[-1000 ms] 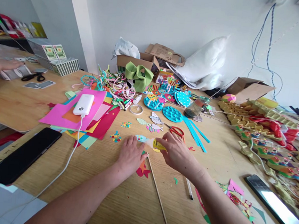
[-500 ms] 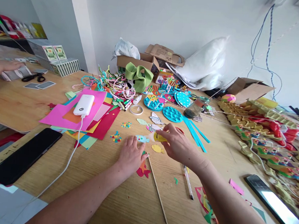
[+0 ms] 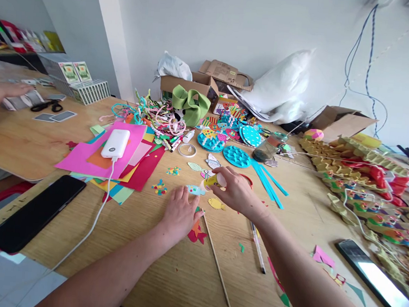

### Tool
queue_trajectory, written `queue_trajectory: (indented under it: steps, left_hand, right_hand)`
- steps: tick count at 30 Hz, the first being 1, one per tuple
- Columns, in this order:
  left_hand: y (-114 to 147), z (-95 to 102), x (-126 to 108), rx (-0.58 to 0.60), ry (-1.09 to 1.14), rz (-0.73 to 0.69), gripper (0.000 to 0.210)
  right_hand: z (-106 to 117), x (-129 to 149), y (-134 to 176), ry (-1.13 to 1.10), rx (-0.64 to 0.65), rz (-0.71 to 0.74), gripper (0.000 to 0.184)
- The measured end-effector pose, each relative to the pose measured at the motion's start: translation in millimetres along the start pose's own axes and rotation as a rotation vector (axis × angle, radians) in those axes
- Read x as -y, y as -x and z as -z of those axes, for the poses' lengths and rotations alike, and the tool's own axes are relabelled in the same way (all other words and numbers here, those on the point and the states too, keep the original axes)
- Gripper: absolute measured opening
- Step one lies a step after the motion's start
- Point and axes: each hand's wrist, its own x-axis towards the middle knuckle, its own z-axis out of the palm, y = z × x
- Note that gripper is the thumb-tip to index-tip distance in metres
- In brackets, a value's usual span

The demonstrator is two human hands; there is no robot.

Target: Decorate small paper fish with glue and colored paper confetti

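My left hand (image 3: 180,213) lies flat on the table, its fingertips at the edge of a light blue paper fish (image 3: 195,190) with coloured dots. My right hand (image 3: 235,189) grips a yellow glue stick (image 3: 212,181), tilted with its whitish end at the fish's tail. A yellow paper fish (image 3: 216,204) rests just below the glue stick. Behind are a green leaf-shaped fish (image 3: 194,166) and a drawn white fish (image 3: 213,161). A red paper fish (image 3: 196,234) is partly under my left hand, beside a thin wooden stick (image 3: 216,259).
Small paper dots (image 3: 159,187) lie left of the fish. A pen (image 3: 258,249) is by my right forearm. Coloured paper (image 3: 149,168), a white power bank (image 3: 115,144) and a black phone (image 3: 36,213) are on the left. Another person's hand (image 3: 11,90) is at far left.
My right hand has moved slightly left with the glue stick, bringing its end over the light blue fish's tail. My left hand stays in place.
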Motion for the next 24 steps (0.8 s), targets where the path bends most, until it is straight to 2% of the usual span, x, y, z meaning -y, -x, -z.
queue_trajectory:
  steps: [9, 24]
  left_hand:
    - [0.1, 4.7, -1.4, 0.032, -0.019, 0.009, 0.048]
    - [0.0, 0.5, -0.5, -0.012, -0.01, 0.002, 0.048]
  right_hand:
    - [-1.6, 1.3, -3.6, 0.011, 0.018, 0.07, 0.03]
    - [1.0, 4.4, -3.8, 0.028, 0.059, 0.088, 0.035]
